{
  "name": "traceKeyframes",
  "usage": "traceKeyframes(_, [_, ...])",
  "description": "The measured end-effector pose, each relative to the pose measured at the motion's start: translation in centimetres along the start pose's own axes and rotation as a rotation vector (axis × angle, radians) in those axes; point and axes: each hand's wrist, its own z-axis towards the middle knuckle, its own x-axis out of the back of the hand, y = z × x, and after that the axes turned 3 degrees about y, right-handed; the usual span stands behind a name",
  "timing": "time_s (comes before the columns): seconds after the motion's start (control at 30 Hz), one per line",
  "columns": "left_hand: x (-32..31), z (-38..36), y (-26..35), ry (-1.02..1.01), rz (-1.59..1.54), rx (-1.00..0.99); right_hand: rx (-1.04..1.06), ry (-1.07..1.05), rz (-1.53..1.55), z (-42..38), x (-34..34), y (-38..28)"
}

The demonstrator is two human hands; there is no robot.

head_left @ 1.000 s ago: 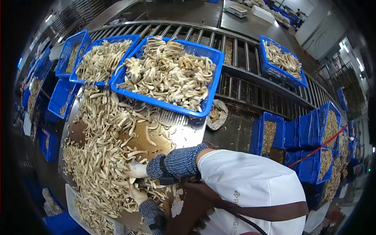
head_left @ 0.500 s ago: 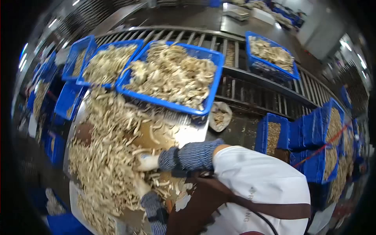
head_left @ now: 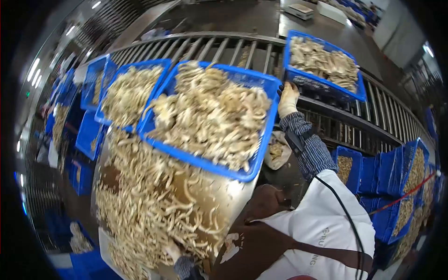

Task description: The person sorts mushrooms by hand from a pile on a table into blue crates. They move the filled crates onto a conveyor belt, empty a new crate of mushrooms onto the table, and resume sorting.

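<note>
My right hand (head_left: pixel 288 100), in a pale glove with a striped sleeve cuff, reaches out to the upper right corner of a large blue basket (head_left: pixel 205 163). Its fingers are bent at the rim and appear to grip it. Pale, long-stemmed mushrooms (head_left: pixel 210 112) are heaped in that basket, which sits at the far end of the metal table (head_left: pixel 224 189). Low in the view, my left hand (head_left: pixel 173 252) rests in a wide pile of loose mushrooms (head_left: pixel 144 205) on the table. Its fingers are hidden among the stems.
Behind the table runs a roller conveyor (head_left: pixel 224 49). A second blue basket (head_left: pixel 161 70) of mushrooms stands to the left, another (head_left: pixel 322 91) on the rollers to the right. A white sack (head_left: pixel 278 156) lies below my right arm. Stacked blue crates (head_left: pixel 389 172) are at the right.
My right hand has left the mushroom pile and moved up and right to the large basket's corner. My left hand stays low in the pile. The view has shifted, and the basket appears larger.
</note>
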Motion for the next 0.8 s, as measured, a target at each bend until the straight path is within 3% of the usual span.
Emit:
traceKeyframes(0.03, [2.3, -1.4, 0.6, 0.071, -0.312, 0.080, -0.037, 0.026, 0.022, 2.5, 0.3, -1.3])
traceKeyframes(0.07, [3.1, -2.0, 1.1, 0.159, -0.585, 0.120, 0.122, 0.175, -0.013, 11.3, 1.0, 5.0])
traceKeyframes(0.13, [2.7, -1.6, 1.5, 0.382, -1.088, 0.111, -0.301, 0.125, 0.188, 16.1, 1.4, 5.4])
traceKeyframes(0.17, [4.5, -1.3, 3.6, 0.378, -1.077, 0.094, -0.380, 0.176, 0.164, 17.4, 0.8, 5.3])
traceKeyframes(0.27, [10.8, -1.7, 10.0, 0.544, -0.619, -0.077, -0.650, -0.196, 0.560, 24.1, -0.1, 9.6])
traceKeyframes(0.33, [18.0, -4.8, 15.7, 0.655, -0.309, -0.184, -0.722, -0.124, 0.600, 26.0, -1.3, 12.6])
traceKeyframes(0.37, [22.1, -7.1, 20.0, 0.675, -0.474, -0.403, -0.724, -0.142, 0.468, 26.0, -1.9, 13.3])
traceKeyframes(0.4, [26.4, -9.7, 25.5, 0.684, -0.641, -0.624, -0.722, -0.162, 0.337, 24.8, -2.7, 13.1])
traceKeyframes(0.47, [29.7, -12.3, 33.0, 0.664, -0.730, -1.145, -0.680, -0.189, 0.409, 23.7, -3.7, 13.8])
traceKeyframes(0.53, [36.3, -17.2, 39.7, 0.253, -0.286, -1.427, -0.532, -0.050, 0.277, 22.2, -4.5, 13.0])
traceKeyframes(0.57, [35.8, -18.0, 41.4, 0.312, -0.189, -1.568, -0.470, 0.036, -0.080, 22.7, -3.9, 13.2])
traceKeyframes(0.6, [35.2, -18.0, 43.1, 0.369, -0.089, -1.708, -0.376, 0.124, -0.084, 20.9, -3.4, 10.2])
traceKeyframes(0.67, [34.3, -17.4, 44.5, 0.369, -0.071, -1.802, -0.358, 0.000, -0.122, 21.3, 0.2, 9.7])
traceKeyframes(0.7, [34.0, -17.4, 44.7, 0.334, -0.101, -1.753, -0.137, 0.002, -0.259, 22.4, 1.2, 12.2])
traceKeyframes(0.77, [33.1, -17.9, 44.2, 0.274, -0.158, -1.658, 0.091, 0.094, -0.431, 23.9, 5.2, 13.0])
traceKeyframes(0.8, [32.2, -17.4, 44.4, 0.345, -0.232, -1.698, -0.010, 0.170, -0.382, 23.9, 7.6, 10.7])
